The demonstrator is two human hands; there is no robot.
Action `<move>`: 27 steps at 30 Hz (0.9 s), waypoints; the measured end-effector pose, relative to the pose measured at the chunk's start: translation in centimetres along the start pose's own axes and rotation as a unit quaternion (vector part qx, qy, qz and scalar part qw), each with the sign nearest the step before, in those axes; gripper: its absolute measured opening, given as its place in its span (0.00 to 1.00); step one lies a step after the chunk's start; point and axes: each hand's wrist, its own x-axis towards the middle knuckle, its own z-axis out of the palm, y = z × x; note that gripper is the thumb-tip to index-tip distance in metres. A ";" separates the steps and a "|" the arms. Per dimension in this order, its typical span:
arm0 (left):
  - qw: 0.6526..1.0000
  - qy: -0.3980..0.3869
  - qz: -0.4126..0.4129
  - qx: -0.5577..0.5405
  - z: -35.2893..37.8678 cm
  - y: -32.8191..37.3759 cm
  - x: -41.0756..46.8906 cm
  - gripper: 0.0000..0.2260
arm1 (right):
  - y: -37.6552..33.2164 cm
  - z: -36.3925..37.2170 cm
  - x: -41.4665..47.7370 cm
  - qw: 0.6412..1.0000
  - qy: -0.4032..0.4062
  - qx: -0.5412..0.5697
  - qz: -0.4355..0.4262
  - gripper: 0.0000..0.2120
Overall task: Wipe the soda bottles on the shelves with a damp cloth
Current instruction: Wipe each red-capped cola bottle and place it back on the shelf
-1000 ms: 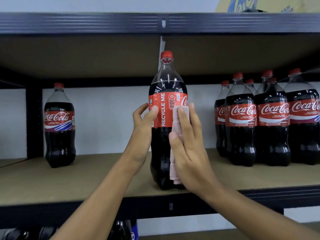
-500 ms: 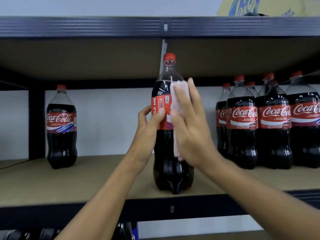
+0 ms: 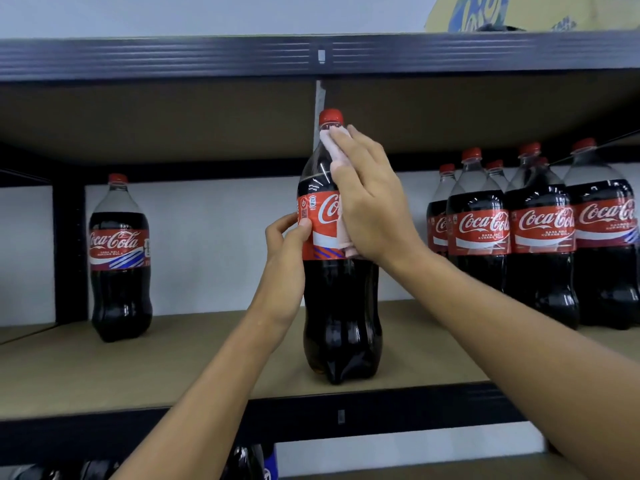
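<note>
Head: left grip (image 3: 284,245) around bottle (image 3: 341,306)

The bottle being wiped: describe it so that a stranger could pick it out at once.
On the brown shelf board, near the front edge, one cola bottle stands between a lone bottle at the left and a cluster at the right. It alone is handled: the left hand holds its label and the right hand presses a pink cloth to its neck.

The brown shelf board (image 3: 173,368) bears a lone bottle (image 3: 119,271) far left, a centre bottle (image 3: 341,306) near its front edge, and a bottle cluster (image 3: 540,244) at right.
</note>
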 end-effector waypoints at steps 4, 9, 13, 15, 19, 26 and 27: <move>1.000 0.003 0.012 0.012 0.0 0.1 -0.1 0.15 | 1.2 1.0 -6.2 0.996 0.004 -0.072 -0.048 0.24; 0.999 -0.010 0.012 0.036 0.2 0.1 -0.3 0.18 | 2.0 0.1 -12.3 0.991 -0.100 -0.082 -0.025 0.28; 1.000 0.012 -0.001 0.006 0.2 -0.1 0.2 0.11 | 1.9 0.4 -6.8 0.999 -0.028 -0.032 -0.008 0.25; 1.000 0.020 -0.010 -0.002 0.4 -0.2 0.3 0.10 | 1.5 0.0 -3.1 0.999 0.008 0.026 0.018 0.22; 0.999 0.033 -0.028 0.011 0.9 0.1 0.3 0.11 | 1.0 -0.3 -0.2 0.994 0.022 0.076 0.075 0.20; 1.000 0.009 -0.021 0.013 1.0 0.6 0.3 0.23 | 1.2 0.7 -10.6 0.985 0.018 0.083 0.148 0.25; 1.000 -0.001 -0.015 0.028 1.1 0.9 0.2 0.26 | 1.3 0.7 -11.8 0.982 0.012 0.090 0.168 0.25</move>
